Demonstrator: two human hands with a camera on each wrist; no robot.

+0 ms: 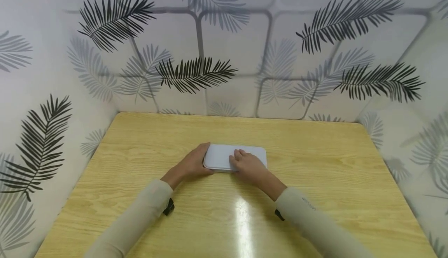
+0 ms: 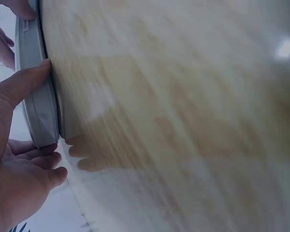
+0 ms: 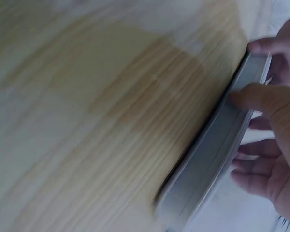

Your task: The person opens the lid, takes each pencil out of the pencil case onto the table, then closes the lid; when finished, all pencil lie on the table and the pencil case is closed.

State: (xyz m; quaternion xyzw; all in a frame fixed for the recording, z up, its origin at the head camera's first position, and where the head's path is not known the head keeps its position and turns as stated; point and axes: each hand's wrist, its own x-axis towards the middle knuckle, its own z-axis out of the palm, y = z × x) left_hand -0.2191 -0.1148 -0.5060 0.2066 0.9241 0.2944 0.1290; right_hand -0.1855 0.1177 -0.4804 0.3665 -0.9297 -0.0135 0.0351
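A pale grey, flat zip case (image 1: 219, 156) with rounded corners lies on the wooden table. My left hand (image 1: 195, 161) grips its left end, the thumb on the front side and the fingers round the end, as the left wrist view also shows. My right hand (image 1: 249, 168) is over the right half, fingers bent across the lid. In the right wrist view its thumb presses the front side wall of the case (image 3: 208, 152). A small zip pull (image 2: 25, 25) shows beside the right thumb in the left wrist view. The undersides of the right fingers are partly hidden.
The yellow wood-grain table (image 1: 157, 133) reaches back to a wall (image 1: 231, 44) patterned with dark feather-like leaves. More patterned wall stands at the left and right sides. A bright reflection lies on the tabletop in front of the case.
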